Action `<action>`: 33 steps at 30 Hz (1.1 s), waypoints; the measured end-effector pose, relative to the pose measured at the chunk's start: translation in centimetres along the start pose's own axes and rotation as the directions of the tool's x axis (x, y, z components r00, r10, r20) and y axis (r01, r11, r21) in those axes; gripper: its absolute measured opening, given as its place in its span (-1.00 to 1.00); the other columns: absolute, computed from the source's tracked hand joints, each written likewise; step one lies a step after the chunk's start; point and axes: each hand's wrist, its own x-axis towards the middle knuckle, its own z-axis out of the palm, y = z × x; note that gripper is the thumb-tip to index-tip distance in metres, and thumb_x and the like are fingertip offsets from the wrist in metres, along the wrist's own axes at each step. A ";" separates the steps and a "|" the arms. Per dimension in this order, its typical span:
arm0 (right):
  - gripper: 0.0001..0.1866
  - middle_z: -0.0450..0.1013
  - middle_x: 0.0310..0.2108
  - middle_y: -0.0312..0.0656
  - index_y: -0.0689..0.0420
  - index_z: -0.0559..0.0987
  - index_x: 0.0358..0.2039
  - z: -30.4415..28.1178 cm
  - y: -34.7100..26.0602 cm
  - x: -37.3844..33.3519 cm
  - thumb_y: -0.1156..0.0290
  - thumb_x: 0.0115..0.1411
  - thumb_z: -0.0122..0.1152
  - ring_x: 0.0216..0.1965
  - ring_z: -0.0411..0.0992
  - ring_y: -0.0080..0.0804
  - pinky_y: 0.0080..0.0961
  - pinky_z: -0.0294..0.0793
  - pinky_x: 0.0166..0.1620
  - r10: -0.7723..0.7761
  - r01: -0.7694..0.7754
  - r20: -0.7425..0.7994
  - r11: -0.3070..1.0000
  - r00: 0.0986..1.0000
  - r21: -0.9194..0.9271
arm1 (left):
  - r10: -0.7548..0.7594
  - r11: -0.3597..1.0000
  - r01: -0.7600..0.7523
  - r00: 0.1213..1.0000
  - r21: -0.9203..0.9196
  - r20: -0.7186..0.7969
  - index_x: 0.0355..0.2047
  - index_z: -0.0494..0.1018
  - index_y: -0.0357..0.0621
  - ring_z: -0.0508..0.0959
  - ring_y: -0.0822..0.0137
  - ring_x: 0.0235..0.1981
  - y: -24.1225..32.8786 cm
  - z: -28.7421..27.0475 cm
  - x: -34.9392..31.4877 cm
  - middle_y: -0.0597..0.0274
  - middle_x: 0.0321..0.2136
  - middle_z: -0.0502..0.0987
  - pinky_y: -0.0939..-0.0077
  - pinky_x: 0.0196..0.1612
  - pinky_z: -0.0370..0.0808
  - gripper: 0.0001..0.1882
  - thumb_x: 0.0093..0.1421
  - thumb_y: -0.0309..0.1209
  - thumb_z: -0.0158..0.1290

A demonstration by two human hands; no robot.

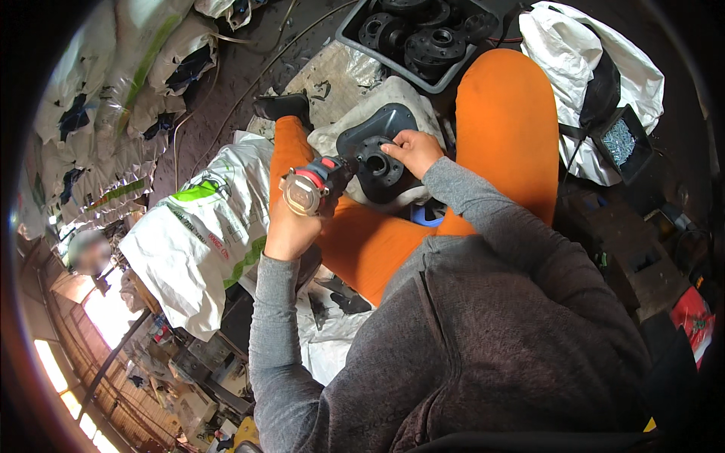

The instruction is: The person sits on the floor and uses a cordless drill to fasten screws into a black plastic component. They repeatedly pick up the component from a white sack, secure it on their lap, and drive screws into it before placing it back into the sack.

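Observation:
A cordless power driver (308,187) is in my left hand (291,231), fingers wrapped round its grip. Its nose points right, against or close to the near left rim of a black round flanged part (380,167) with a hole in its centre. That part sits on a wider black plate (389,119) with rounded corners, between my legs. My right hand (418,152) is closed in a pinch at the flange's upper right rim. Whatever lies between its fingertips, if anything, is too small to make out. Pale cloth (326,142) lies under the plate.
A grey crate (349,36) of black flanged parts stands ahead. At the right are a white sack (563,57) and a dark box (642,160) holding small silvery screws. White sacks (208,238) fill the left side. A cable (249,89) crosses the floor.

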 end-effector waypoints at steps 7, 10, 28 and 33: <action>-0.60 0.54 -0.49 -0.16 0.19 0.65 -0.32 0.3 0.7 1.4 0.08 0.04 0.40 -0.43 0.50 -0.36 -0.41 0.47 -0.29 -0.053 0.053 0.022 0.999 0.998 -0.004 | -0.144 0.958 0.111 0.984 -0.263 -0.108 -0.14 0.51 -0.16 0.50 0.47 -0.64 0.6 1.4 -3.0 0.26 -0.50 0.56 0.54 -0.56 0.43 -0.64 0.04 -0.38 0.26; -0.63 0.53 -0.43 -0.24 0.20 0.65 -0.28 -1.1 1.4 1.1 0.15 0.06 0.42 -0.38 0.45 -0.50 -0.51 0.45 -0.28 -0.038 0.041 -0.027 0.990 0.999 0.139 | -0.153 0.909 0.076 0.976 -0.411 -0.158 -0.11 0.51 -0.17 0.47 0.54 -0.65 0.1 2.9 -5.0 0.30 -0.50 0.54 0.59 -0.59 0.40 -0.63 0.05 -0.40 0.25; -0.66 0.42 0.06 -0.15 0.14 0.41 0.07 -2.7 -2.4 -4.5 0.61 0.29 0.01 0.17 0.38 -0.25 -0.16 0.43 0.20 -0.060 -0.494 0.501 0.100 0.863 0.864 | 0.181 0.913 -0.263 0.947 -0.311 -0.267 -0.22 0.56 -0.18 0.62 0.21 -0.32 2.1 5.6 -10.3 0.17 -0.33 0.61 0.37 -0.22 0.53 -0.72 0.00 -0.49 0.25; -0.69 0.44 0.01 -0.20 0.13 0.41 0.04 -1.7 -2.6 -4.8 0.60 0.30 0.02 0.13 0.42 -0.30 -0.23 0.50 0.15 0.002 -0.511 0.512 0.033 0.859 0.859 | 0.203 0.938 -0.268 0.940 -0.222 -0.275 -0.14 0.52 -0.16 0.62 0.18 -0.33 1.9 6.2 -10.5 0.16 -0.29 0.60 0.38 -0.21 0.54 -0.63 -0.02 -0.47 0.27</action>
